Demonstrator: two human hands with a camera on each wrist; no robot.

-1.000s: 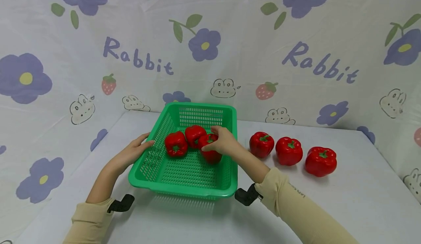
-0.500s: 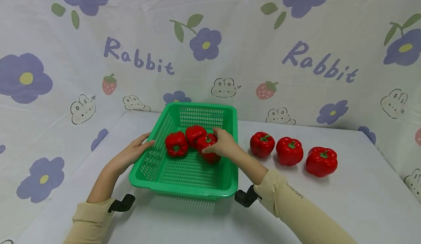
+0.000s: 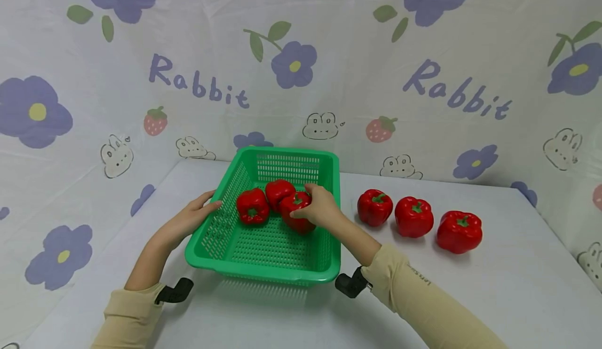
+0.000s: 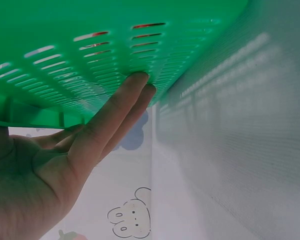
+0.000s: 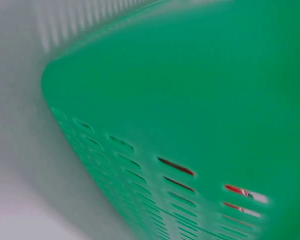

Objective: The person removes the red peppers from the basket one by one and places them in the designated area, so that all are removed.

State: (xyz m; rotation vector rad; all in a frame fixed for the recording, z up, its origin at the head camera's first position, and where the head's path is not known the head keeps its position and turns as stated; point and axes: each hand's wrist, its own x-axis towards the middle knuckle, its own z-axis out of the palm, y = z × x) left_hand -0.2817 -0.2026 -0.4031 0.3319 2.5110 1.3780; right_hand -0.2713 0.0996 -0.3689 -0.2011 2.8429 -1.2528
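A green plastic basket (image 3: 263,271) with slotted walls holds three red bell peppers. My left hand (image 3: 190,218) grips its left side, thumb over the rim; in the left wrist view the fingers (image 4: 112,117) lie along the outer wall. Inside the basket, my right hand (image 3: 322,208) holds the rightmost red bell pepper (image 3: 296,218), thumb on its near side and fingers behind it. That pepper sits against a second bell pepper (image 3: 278,189), and a third bell pepper (image 3: 252,206) lies to the left. The right wrist view shows the basket's outer wall (image 5: 165,100) but no hand.
To the right of the basket, a row of three more bell peppers stands on the white table (image 3: 508,265): one near the basket (image 3: 374,209), a middle one (image 3: 414,218) and a far-right one (image 3: 459,233). A patterned curtain (image 3: 352,67) rises behind the table.
The bell pepper in my right hand has shifted slightly left, closer to the other peppers in the basket. My left hand stays at the basket's rim.
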